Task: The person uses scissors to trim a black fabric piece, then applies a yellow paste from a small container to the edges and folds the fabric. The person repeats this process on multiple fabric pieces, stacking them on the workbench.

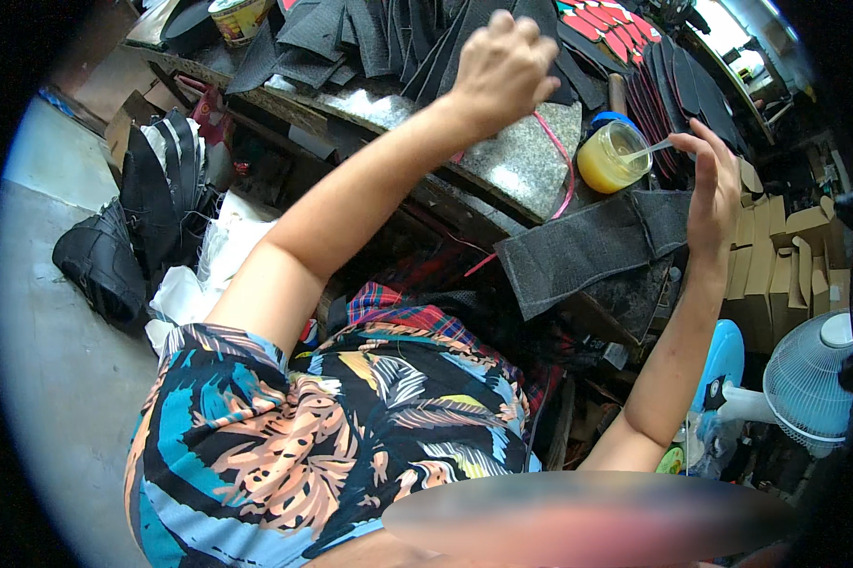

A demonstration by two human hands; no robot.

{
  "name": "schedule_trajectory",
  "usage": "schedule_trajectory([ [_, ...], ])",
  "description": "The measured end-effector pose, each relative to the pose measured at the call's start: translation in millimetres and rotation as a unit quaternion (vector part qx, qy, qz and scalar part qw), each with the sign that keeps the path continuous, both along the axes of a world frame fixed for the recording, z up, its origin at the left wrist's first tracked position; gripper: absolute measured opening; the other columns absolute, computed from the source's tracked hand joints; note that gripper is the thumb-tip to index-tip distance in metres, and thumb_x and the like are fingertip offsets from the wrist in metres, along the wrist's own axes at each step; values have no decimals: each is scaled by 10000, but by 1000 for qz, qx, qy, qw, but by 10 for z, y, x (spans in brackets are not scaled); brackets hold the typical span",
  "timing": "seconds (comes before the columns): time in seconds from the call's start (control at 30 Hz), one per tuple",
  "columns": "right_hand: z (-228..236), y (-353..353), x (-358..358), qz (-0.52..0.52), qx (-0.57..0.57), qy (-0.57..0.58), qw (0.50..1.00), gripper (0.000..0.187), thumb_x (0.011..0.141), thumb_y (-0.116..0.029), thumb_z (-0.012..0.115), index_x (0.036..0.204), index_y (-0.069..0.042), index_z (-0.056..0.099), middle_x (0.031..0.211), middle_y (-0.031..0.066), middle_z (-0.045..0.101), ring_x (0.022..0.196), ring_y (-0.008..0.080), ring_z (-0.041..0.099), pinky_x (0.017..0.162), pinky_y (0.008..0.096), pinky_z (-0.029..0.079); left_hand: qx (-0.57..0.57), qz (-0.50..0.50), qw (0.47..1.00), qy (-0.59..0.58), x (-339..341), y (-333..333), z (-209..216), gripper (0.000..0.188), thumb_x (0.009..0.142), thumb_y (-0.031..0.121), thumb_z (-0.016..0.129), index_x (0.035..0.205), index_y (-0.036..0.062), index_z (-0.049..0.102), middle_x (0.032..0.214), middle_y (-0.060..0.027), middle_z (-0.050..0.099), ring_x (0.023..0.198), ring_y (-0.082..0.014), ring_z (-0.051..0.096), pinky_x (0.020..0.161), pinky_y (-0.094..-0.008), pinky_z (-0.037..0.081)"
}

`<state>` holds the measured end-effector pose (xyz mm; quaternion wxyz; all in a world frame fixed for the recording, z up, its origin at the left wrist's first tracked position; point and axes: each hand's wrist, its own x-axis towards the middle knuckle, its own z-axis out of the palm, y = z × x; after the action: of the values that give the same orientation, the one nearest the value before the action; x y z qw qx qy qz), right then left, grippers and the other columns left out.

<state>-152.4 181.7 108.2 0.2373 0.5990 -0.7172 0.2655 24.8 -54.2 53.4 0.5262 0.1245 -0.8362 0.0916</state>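
My left hand point(507, 76) is closed above a spread of black textured fabric pieces point(379, 38) at the far side of the worktop. Its curled fingers hide whatever they may grip. My right hand point(715, 189) is raised at the right, fingers apart, with a fingertip at the end of a pale stick point(648, 151). That stick leans in a clear jar point(611, 159) of yellowish paste. Below the jar, a long black fabric piece point(582, 248) lies across the worktop corner and overhangs it, its right end beside my right wrist.
Further black pieces with red edges point(668, 104) and red-and-white pieces point(611, 26) lie behind the jar. A pink cord point(568, 175) hangs over the worktop's edge point(526, 170). Cardboard boxes point(776, 256) and a fan point(809, 379) stand at right; black bundles point(128, 227) lie on the left.
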Motion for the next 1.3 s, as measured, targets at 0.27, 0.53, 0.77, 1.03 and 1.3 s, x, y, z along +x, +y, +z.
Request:
schedule_trajectory([
  [0.27,49,528,611,-9,50,-48,998,700,1021,-625,318,976,-65,736,1327,157,613,1300,352,513,1150,537,258,113,129,979,-112,-336,-395,67,322,761,336,810,979,114,726,924,-85,717,872,-291,684,746,-380,561],
  [0.53,35,753,772,83,-154,-362,916,967,912,-805,308,1564,-95,224,1335,289,571,1200,365,606,1043,459,456,110,-219,967,76,237,158,384,343,778,301,803,1078,153,725,916,-67,731,847,-297,700,756,-368,562],
  [0.77,-452,845,876,50,-107,-549,827,954,846,80,679,1602,-149,143,1017,101,662,700,38,563,616,162,463,76,-343,883,-311,632,437,362,359,769,194,782,1122,237,732,988,-48,613,935,-260,656,786,-369,537],
  [1.03,-948,741,1042,-76,-4,-290,954,872,794,9,766,1538,-219,374,798,42,623,602,121,570,609,271,522,55,-357,884,-297,406,1100,-229,406,742,243,778,1125,124,714,1224,-85,640,1160,-269,578,985,-389,465],
  [1.3,-849,667,633,-77,60,58,994,376,944,-497,590,1126,-214,758,1446,94,519,1404,355,350,1156,529,249,70,-312,879,-353,322,1078,-395,480,756,309,801,1168,100,671,1144,-69,679,1083,-272,612,968,-405,474],
])
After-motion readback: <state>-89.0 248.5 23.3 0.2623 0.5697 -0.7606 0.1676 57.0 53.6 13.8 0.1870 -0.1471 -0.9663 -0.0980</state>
